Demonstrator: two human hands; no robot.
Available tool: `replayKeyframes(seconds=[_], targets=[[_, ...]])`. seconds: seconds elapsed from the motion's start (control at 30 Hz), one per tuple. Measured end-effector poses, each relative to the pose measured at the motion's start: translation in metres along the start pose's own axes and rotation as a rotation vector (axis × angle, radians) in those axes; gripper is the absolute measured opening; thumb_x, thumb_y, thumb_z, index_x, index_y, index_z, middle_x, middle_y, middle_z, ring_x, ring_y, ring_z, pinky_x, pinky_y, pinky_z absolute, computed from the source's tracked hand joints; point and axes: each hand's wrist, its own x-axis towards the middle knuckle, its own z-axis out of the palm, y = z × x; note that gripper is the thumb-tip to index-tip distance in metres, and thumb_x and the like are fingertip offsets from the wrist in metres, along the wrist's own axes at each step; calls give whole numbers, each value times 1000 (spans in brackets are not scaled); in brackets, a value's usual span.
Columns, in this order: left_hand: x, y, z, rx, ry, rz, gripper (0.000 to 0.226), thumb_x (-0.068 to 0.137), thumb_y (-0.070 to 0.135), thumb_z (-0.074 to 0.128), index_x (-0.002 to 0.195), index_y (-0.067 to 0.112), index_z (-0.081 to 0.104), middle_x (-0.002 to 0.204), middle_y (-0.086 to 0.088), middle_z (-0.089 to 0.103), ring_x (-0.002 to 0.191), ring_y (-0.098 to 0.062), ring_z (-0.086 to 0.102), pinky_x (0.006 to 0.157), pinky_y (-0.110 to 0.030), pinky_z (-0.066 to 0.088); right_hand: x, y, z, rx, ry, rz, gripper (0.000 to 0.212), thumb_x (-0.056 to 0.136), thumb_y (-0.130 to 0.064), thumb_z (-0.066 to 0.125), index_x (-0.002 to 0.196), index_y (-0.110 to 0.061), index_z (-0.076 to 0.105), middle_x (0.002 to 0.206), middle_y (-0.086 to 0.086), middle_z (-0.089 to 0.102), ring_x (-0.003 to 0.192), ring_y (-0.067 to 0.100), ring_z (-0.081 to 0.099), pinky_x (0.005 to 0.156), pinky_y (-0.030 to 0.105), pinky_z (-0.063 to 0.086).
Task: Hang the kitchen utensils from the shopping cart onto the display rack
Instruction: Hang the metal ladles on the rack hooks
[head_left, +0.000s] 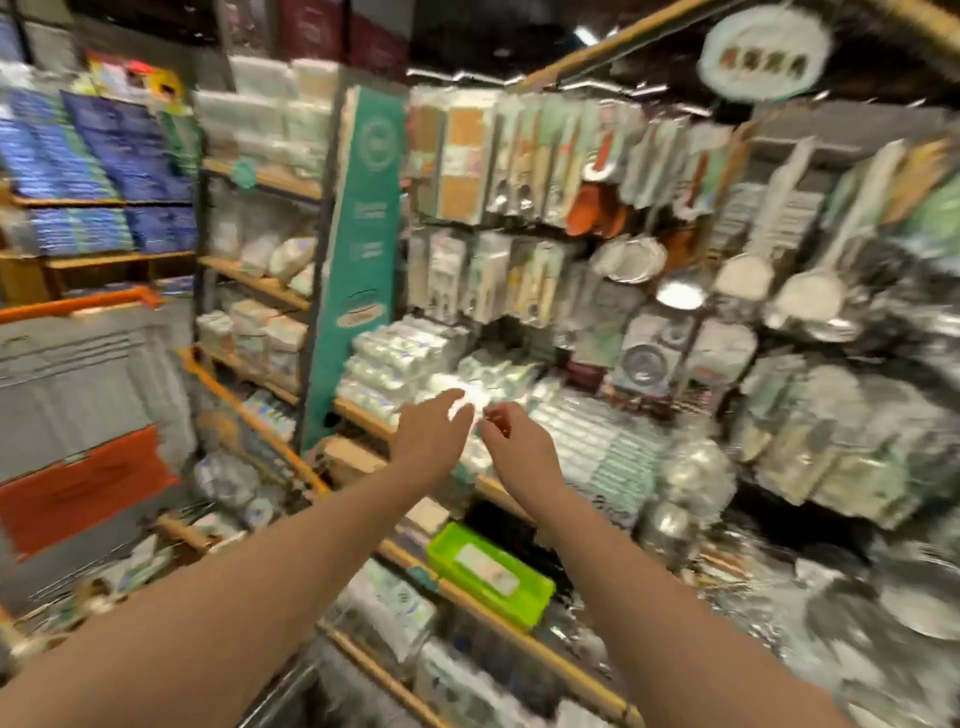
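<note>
The whole view is smeared by motion. Both my arms reach forward over the shelf of white packets. My left hand (431, 431) has relaxed, spread fingers and holds nothing. Just to its right, my right hand (514, 441) has curled fingers with thumb and forefinger close together; the blur hides whether anything is pinched. The display rack (571, 208) rises ahead and to the right, hung with packaged utensils, ladles and strainers. The shopping cart (249, 415), wire with orange rims, stands at lower left with wrapped utensils (223, 483) inside.
A grey and orange crate (88, 441) sits at the left by the cart. A teal banner (358, 249) marks the shelf post. A green plastic box (493, 577) lies on a lower shelf. Steel bowls and pans (691, 467) crowd the right.
</note>
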Motion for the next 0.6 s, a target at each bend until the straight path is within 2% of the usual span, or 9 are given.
replayKeyframes(seconds=[0.1,0.2,0.37,0.5,0.6], targets=[[8,59,47,-43,-21,61,41,96,39,39,134,26,48,139,-3,50,127,-26,45,105,-40,35,6,41,-73,-37,103,33,25,95,-28,47,113,-17,59,105,3,66,99,22,58,75,30,40],[14,100,91,-70,-51,93,42,95,41,39,132,24,50,133,-7,55,121,-29,48,101,-43,38,16,76,-125,-50,165,77,27,96,-31,45,114,-17,59,108,3,65,103,24,58,84,35,44],[47,149,141,-28,-100,199,43,96,38,39,134,19,49,137,-6,52,125,-25,46,99,-34,36,46,117,-169,-81,221,127,26,96,-34,44,107,-17,60,95,-2,62,91,20,56,72,30,38],[100,179,169,-14,-129,293,41,96,37,38,130,19,52,132,-6,56,120,-26,50,96,-35,38,86,142,-193,-124,293,186,31,96,-35,42,102,-13,63,99,5,66,94,24,58,81,36,44],[156,192,185,-28,-164,339,45,95,40,38,134,20,49,137,-7,52,124,-26,47,103,-38,37,129,157,-210,-147,354,232,33,96,-38,41,96,-12,62,91,6,65,86,24,56,76,35,42]])
